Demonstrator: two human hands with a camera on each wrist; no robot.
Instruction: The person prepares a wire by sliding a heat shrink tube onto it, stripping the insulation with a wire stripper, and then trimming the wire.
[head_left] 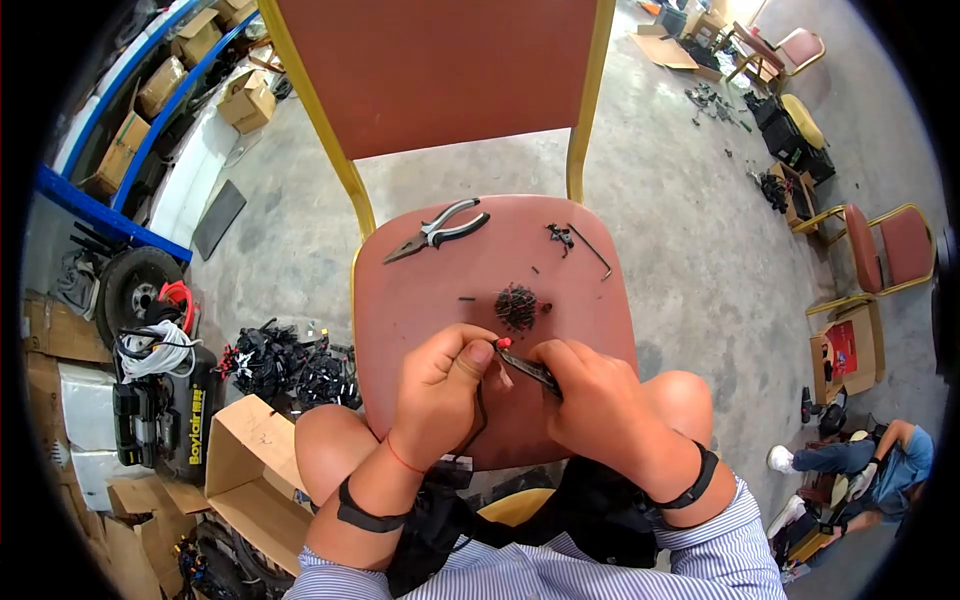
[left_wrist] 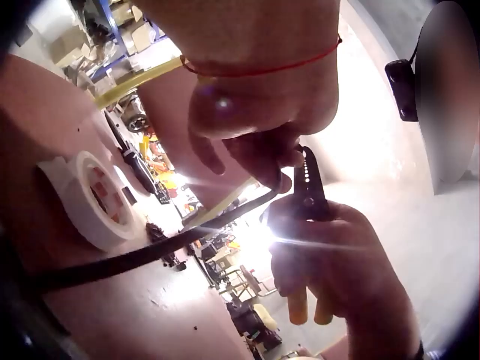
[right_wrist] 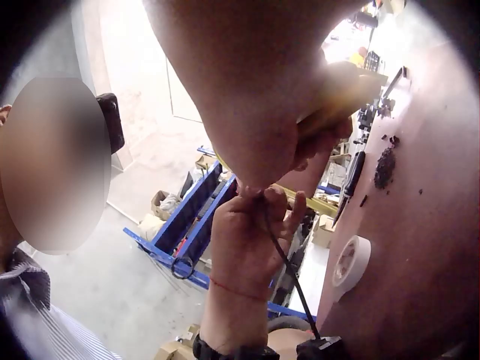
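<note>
Over the front of the chair seat [head_left: 400,320], my left hand [head_left: 438,385] pinches a black cable [left_wrist: 187,238] near its end. A small red piece [head_left: 504,343] shows at the left fingertips. My right hand [head_left: 600,400] grips a wire stripper [left_wrist: 309,184] with a row of holes in its dark jaws. Those jaws reach to the left fingertips, right at the cable's end. Yellow handles [right_wrist: 341,101] stick out of the right hand. Just beyond the hands lies a pile of small dark pieces [head_left: 516,307].
Long-nose pliers [head_left: 437,232], a hex key [head_left: 592,252] and small black parts [head_left: 560,237] lie farther back on the seat. A white tape roll [left_wrist: 97,202] rests there too. An open carton [head_left: 250,470] and black cable bundles [head_left: 280,365] stand left; another person [head_left: 890,470] sits right.
</note>
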